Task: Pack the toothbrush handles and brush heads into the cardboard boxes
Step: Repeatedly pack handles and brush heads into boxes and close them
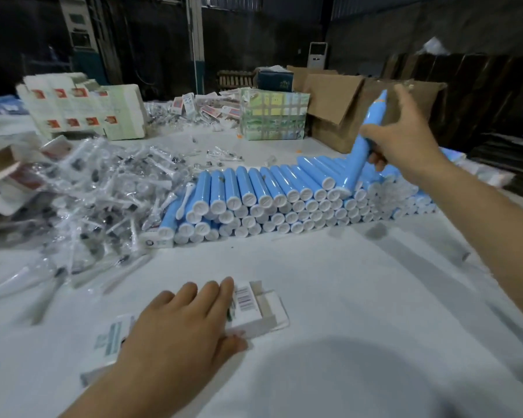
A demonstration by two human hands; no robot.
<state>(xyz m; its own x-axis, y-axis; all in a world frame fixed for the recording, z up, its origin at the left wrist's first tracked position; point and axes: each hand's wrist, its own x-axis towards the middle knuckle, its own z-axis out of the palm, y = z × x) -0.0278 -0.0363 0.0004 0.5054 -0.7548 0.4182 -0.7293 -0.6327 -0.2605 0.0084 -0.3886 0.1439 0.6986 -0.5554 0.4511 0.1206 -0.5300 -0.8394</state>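
Right hand fingers grip a blue cylindrical plastic toothbrush handle, long axis steeply tilted, far from the small white cardboard box under the flat left hand.

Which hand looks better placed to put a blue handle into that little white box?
Probably the right hand: it already grips a blue toothbrush handle lifted off the stack of handles. The left hand lies flat on the open white box, steadying it.

Tilted blue toothbrush handle above stacked handles; small open box nearby.
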